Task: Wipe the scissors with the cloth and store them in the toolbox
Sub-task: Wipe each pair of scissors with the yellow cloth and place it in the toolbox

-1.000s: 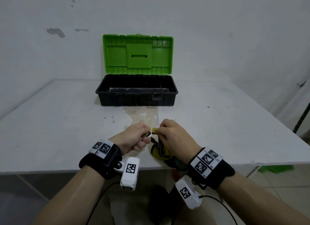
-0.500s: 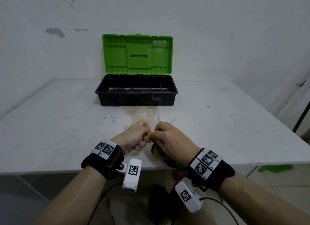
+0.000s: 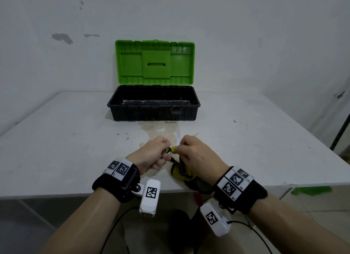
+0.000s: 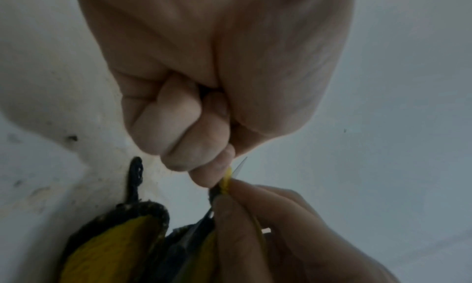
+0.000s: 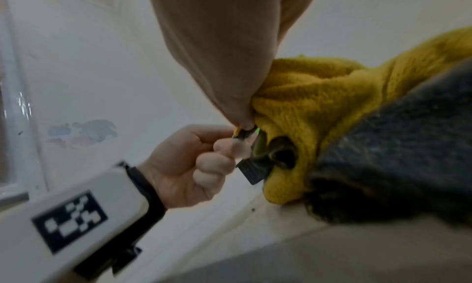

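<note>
A thin bright blade of the scissors (image 3: 177,139) sticks out past my fingers, pointing at the toolbox. My left hand (image 3: 155,155) grips the scissors' yellow-and-black part in a fist near the table's front edge. My right hand (image 3: 195,153) pinches the yellow and dark grey cloth (image 3: 178,175) round the scissors, right against the left fingers. In the left wrist view the blade tip (image 4: 241,165) shows beside the cloth (image 4: 109,247). The right wrist view has the cloth (image 5: 319,97) bunched under my right palm. The black toolbox (image 3: 153,113) stands with its green lid (image 3: 154,62) raised.
The white table (image 3: 66,149) has a brownish stain (image 3: 161,128) between my hands and the toolbox. A wall rises right behind the toolbox. A black pole (image 3: 341,132) and something green on the floor (image 3: 310,191) are off the table's right side.
The bright blade now shows beyond my fingers, where before only a yellow spot sat between the hands. Both hands have stayed almost in place, still pressed together.
</note>
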Motion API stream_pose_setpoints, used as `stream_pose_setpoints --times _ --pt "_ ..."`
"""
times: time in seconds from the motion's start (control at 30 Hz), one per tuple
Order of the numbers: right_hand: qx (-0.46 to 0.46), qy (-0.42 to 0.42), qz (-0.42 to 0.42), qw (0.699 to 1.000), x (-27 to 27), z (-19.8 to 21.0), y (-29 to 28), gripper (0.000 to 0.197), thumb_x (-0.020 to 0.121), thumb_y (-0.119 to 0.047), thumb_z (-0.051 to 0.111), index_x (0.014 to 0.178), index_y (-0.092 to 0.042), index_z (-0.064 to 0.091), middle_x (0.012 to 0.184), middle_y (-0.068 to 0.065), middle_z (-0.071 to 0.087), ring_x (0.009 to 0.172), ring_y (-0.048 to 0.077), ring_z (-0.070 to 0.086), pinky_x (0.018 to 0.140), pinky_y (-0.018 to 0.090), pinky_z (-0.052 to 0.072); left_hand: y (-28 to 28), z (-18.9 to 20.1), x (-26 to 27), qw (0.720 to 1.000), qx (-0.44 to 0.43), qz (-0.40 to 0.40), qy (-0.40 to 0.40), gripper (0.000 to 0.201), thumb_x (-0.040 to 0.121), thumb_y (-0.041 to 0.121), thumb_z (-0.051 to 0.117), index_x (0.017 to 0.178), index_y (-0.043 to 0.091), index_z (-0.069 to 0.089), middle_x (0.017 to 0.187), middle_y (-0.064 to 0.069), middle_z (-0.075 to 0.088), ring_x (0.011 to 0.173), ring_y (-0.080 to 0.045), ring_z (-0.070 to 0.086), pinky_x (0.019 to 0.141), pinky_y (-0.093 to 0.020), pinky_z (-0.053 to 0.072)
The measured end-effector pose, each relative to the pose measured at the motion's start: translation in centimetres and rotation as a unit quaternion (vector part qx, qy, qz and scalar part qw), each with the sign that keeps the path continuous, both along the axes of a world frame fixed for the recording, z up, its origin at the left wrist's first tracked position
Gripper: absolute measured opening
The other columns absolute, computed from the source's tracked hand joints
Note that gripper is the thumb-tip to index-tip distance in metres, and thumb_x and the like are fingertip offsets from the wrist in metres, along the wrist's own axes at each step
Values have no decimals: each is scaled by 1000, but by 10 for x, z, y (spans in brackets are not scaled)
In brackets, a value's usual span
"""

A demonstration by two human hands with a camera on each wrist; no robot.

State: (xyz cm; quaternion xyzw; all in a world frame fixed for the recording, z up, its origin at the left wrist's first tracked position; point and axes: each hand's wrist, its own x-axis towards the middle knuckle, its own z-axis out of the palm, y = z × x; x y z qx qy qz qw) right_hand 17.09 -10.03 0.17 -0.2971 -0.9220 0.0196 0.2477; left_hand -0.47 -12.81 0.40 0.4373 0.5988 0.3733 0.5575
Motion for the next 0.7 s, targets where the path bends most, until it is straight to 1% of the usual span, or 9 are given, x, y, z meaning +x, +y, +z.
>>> stream_pose_setpoints --times 0.03,0.1,0.17,0.2,0.27,0.37,0.47,0.57,0.7 --pt "-1 -14 16 1000 0 -3 -2 12 89 -8 62 93 -8 73 86 8 56 73 24 54 60 36 51 0 0 1 1000 0 -3 6 12 104 23 35 94 20 41 60 1 46 41 -9 26 40 -18 16" --pt "0 -7 10 1000 0 -5 -2 12 88 -6 63 93 -9 73 85 7 56 73 23 54 60 35 51 0 -1 2 1000 -3 -11 3 14 104 24 36 92 20 42 59 2 46 42 -9 26 40 -18 16" --pt "4 17 -15 1000 -1 -4 0 12 86 -4 66 92 -10 75 84 7 58 73 23 57 60 32 52 1 0 3 1000 -1 -13 -1 14 104 26 37 94 19 44 58 2 46 42 -9 26 40 -18 16" --pt "4 29 -27 999 -1 -4 1 11 86 -3 67 91 -9 75 84 7 58 72 23 57 61 33 53 2 0 2 1000 -1 -11 -1 13 104 26 38 96 19 46 58 3 47 42 -9 26 40 -18 16" --pt "-7 67 -51 996 -1 -1 2 9 89 -6 65 91 -7 74 86 7 58 72 23 57 63 36 54 3 1 0 1000 1 -3 -3 11 103 25 40 101 18 48 58 2 47 42 -9 26 39 -18 16" --pt "-27 105 -73 991 3 3 8 13 93 -10 61 94 -8 74 91 6 58 75 20 57 67 34 54 3 0 -3 1000 3 5 -14 12 103 24 39 104 18 50 60 0 46 42 -9 26 39 -17 16" --pt "-12 57 -38 998 4 0 3 11 92 -10 64 96 -10 74 90 5 58 75 19 57 65 33 54 4 -2 -3 1000 19 10 -16 15 104 24 37 107 17 50 59 0 46 41 -9 26 39 -17 16" --pt "-11 9 0 1000 7 -3 -3 13 92 -11 62 100 -12 73 92 5 58 79 19 56 66 31 52 5 -3 -7 999 37 21 -14 20 105 24 35 115 15 51 59 1 48 41 -9 28 39 -19 18" --pt "-42 -9 18 999 16 4 0 16 94 -17 60 102 -14 74 94 2 58 81 16 56 70 27 50 6 -8 -6 999 33 27 -26 26 106 23 33 121 13 52 60 1 47 42 -9 27 39 -20 17"
